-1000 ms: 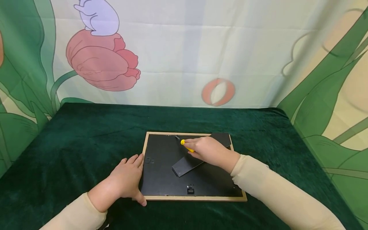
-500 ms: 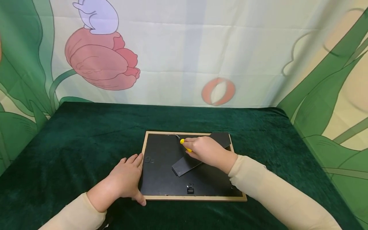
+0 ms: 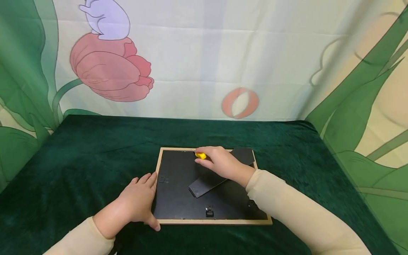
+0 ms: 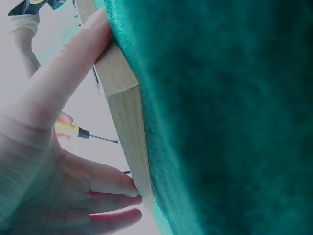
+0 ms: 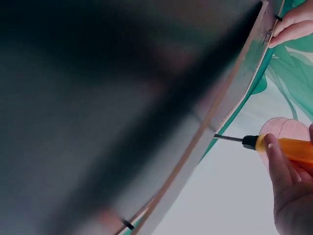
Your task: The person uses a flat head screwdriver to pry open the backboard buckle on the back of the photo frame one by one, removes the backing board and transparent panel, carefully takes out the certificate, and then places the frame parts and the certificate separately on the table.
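Observation:
A wooden picture frame (image 3: 210,221) lies face down on the green cloth, its black backing and fold-out stand (image 3: 204,185) facing up. My right hand (image 3: 221,163) grips a yellow-handled screwdriver (image 3: 200,155) at the frame's far edge. In the right wrist view the screwdriver (image 5: 286,147) points its thin shaft at the frame's rim (image 5: 234,93). My left hand (image 3: 138,202) rests against the frame's near left corner, fingers along the left side and thumb at the front edge. The left wrist view shows that corner (image 4: 122,103) between thumb and fingers.
The table is covered in dark green velvet (image 3: 79,159) and ends at a printed fabric backdrop (image 3: 204,63) behind and on both sides. Small black hangers (image 3: 209,211) sit on the backing near the front edge.
My right hand has slid the screwdriver slightly left and farther toward the frame's far edge, so its shaft is now hidden in the head view. The left hand stays at the corner.

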### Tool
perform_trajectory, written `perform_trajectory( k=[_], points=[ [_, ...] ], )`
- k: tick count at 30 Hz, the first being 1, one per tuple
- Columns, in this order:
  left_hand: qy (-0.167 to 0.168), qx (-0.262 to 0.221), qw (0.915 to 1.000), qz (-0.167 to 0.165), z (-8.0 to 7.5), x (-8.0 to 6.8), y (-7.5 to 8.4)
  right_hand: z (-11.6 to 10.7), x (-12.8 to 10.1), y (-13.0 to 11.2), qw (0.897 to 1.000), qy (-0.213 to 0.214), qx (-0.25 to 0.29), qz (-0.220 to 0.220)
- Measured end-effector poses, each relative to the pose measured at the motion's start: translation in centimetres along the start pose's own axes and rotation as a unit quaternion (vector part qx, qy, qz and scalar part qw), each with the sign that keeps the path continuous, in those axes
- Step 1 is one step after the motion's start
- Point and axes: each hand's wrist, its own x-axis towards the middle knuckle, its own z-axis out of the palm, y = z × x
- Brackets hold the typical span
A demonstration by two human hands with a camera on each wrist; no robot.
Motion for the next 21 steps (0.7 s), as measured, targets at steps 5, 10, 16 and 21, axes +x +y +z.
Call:
perform_trajectory(
  k=[5,10,16,21],
  points=[
    [0.002,0.007,1.0000,0.003,0.1,0.1,0.1,0.1,-0.7,-0.2,0.999,-0.006,-0.048,-0.009],
    [0.013,0.002,0.9999,0.008,0.0,0.1,0.2,-0.1,-1.4,-0.4,0.998,0.005,-0.063,0.000],
    [0.009,0.000,1.0000,0.002,-0.1,-0.1,-0.1,-0.3,-1.5,-0.3,0.999,0.000,-0.051,-0.007],
    [0.010,-0.005,0.9999,0.003,0.1,-0.2,-0.1,0.0,-1.6,0.3,0.999,-0.016,-0.029,0.003]
  ],
)
